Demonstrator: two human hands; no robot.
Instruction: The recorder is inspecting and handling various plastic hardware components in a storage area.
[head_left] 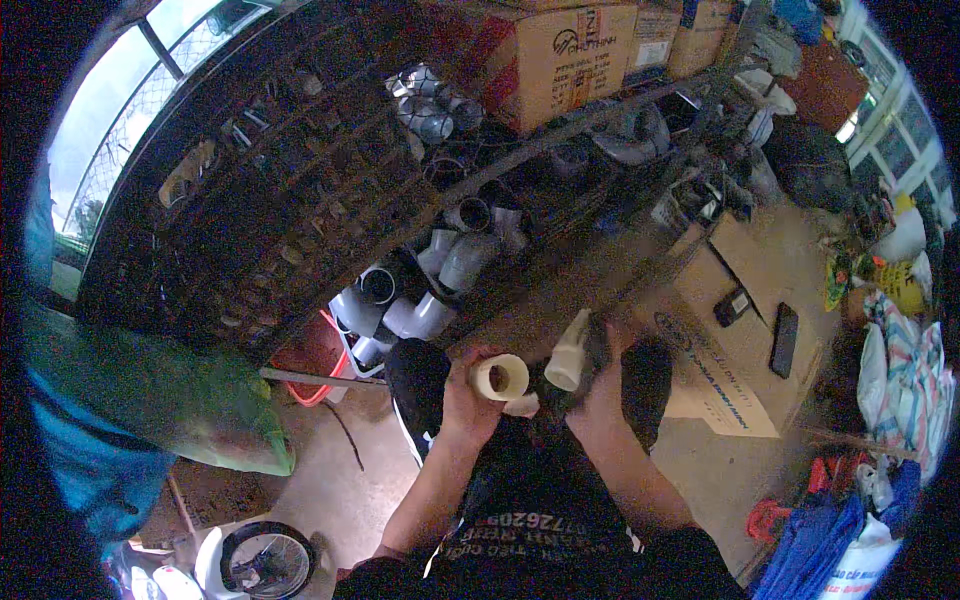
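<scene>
My left hand (468, 395) is closed around a cream plastic pipe fitting (512, 366), its round open mouth facing up at me. A smaller pale branch or piece shows just below that mouth. My right hand (598, 385) grips a second cream pipe fitting (567, 362), which tilts with its narrower end up. Something dark (598, 345), perhaps a cloth, lies between this fitting and my right fingers; its kind is unclear. Both hands are close together above my lap, the two fittings apart. My right fingertips are partly hidden.
Grey pipe elbows (470, 262) fill a crate beyond my left knee, beside a dark rack (300, 190) of small parts. A flattened cardboard sheet (735, 400) on the right bears a black phone (785, 340). Cardboard boxes (560, 60) stand at the back, and a wheel (268, 560) lower left.
</scene>
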